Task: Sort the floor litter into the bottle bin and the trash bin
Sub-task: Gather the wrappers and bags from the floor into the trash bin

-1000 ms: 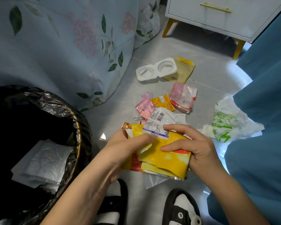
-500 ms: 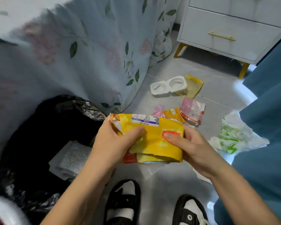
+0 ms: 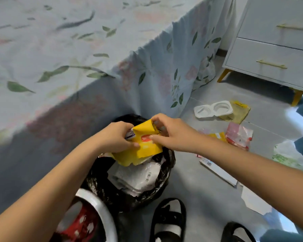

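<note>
A bunch of yellow wrappers [image 3: 143, 149] hangs just above the trash bin [image 3: 166, 182], which is lined with a black bag and holds white wrapping [image 3: 138, 177]. My left hand [image 3: 117, 137] grips the bunch on its left side and my right hand [image 3: 171, 131] pinches its upper right edge. A second bin with a white rim [image 3: 101, 208] stands at the lower left, with something red inside. More litter lies on the floor at the right: a white plastic tray [image 3: 213, 110], a yellow packet [image 3: 238, 110], a pink-red wrapper [image 3: 238, 135] and a green-printed bag [image 3: 287, 154].
A bed with a floral cover [image 3: 77, 67] fills the left and back. A white drawer cabinet [image 3: 273, 55] on yellow legs stands at the back right. A flat white strip [image 3: 219, 170] and a paper scrap [image 3: 255, 201] lie on the grey floor. My sandalled feet [image 3: 168, 220] are below.
Both hands have carried the yellow wrappers from above the floor litter leftward to above the black-lined bin. The view has swung left, so the white-rimmed bin now shows.
</note>
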